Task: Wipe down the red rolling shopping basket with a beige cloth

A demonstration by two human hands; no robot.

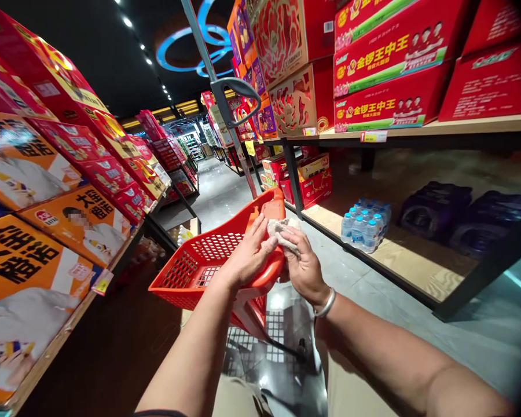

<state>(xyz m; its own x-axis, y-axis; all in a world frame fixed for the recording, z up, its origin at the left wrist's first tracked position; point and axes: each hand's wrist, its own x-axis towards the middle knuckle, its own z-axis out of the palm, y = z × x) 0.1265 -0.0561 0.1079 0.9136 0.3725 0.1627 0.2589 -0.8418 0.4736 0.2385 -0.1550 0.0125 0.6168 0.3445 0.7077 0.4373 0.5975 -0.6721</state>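
Observation:
A red plastic shopping cart (186,263) with a perforated basket stands right in front of me, tilted in the view. My left hand (252,252) lies on the cart's rim near its handle, fingers stretched out and holding nothing. Closed around a crumpled whitish cloth (278,229), my right hand (301,260) presses at the right side of the same rim. The cloth lies between the two hands. A light bracelet circles my right wrist. Inside the basket no goods show.
Orange and red cartons (47,255) are stacked at the left. A shelf (417,130) at the right holds red boxes, with bottled water (364,226) on its lower board. A metal pole with a grey handle (238,95) rises beyond the cart. A tiled aisle (219,185) runs ahead.

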